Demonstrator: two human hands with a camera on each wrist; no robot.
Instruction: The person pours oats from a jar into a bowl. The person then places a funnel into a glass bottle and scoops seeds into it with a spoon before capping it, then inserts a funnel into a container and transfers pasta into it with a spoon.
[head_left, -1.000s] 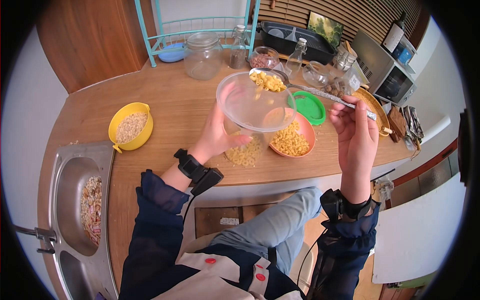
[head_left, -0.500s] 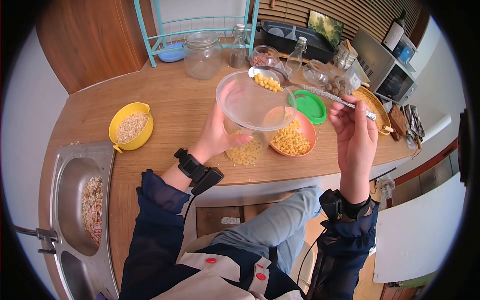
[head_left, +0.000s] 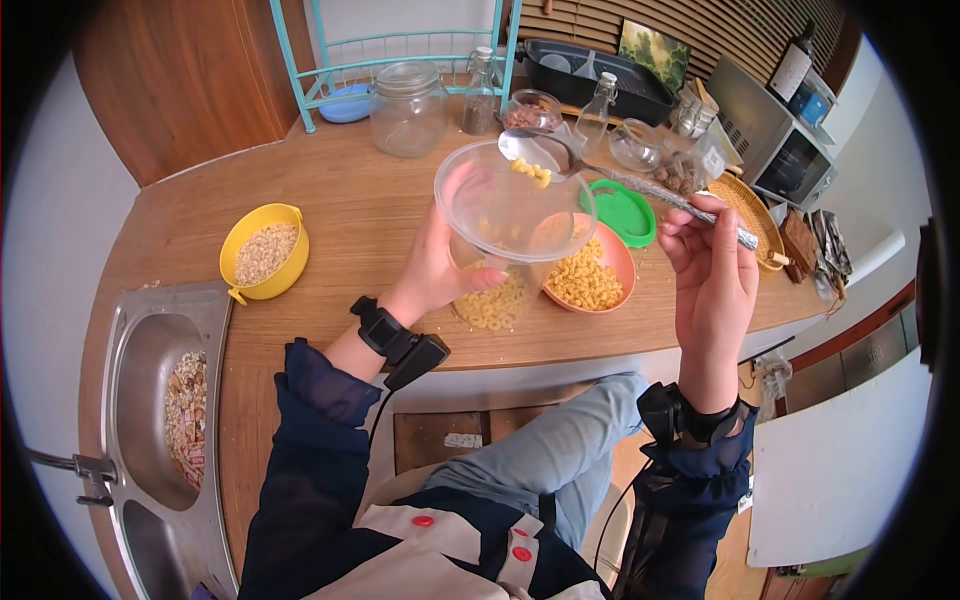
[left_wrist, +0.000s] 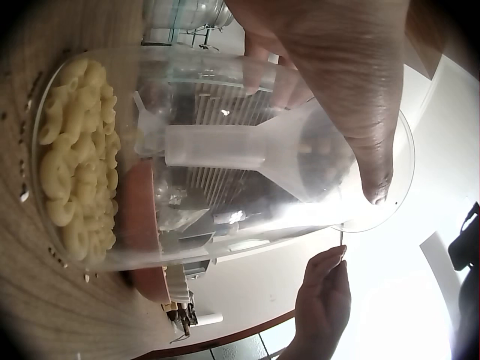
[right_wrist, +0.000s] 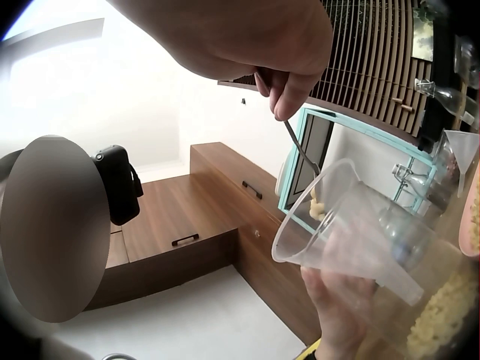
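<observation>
My left hand [head_left: 435, 265] grips a clear container around its upper part, with the thumb across the near side. A translucent funnel [left_wrist: 217, 146] sits in it, spout down, and elbow macaroni [left_wrist: 79, 157] covers the container's bottom. Over the funnel's wide mouth, my right hand [head_left: 712, 270] pinches the end of a long-handled metal spoon [head_left: 640, 185]. The spoon's bowl is tipped at the far rim, with a few macaroni pieces [right_wrist: 316, 206] at its lip. Just right of the container, an orange bowl [head_left: 626, 275] holds more macaroni.
A green lid [head_left: 622, 215] lies behind the orange bowl. Left on the counter stands a yellow bowl [head_left: 300, 262] of oats, beside the steel sink [head_left: 150, 400]. Glass jars and bottles line the back, including a large jar [head_left: 408, 125]. A wicker tray [head_left: 755, 215] is at right.
Most of the macaroni has slid off the spoon into the funnel, leaving only a few pieces. The spoon has tilted further; both hands stay almost in place.
</observation>
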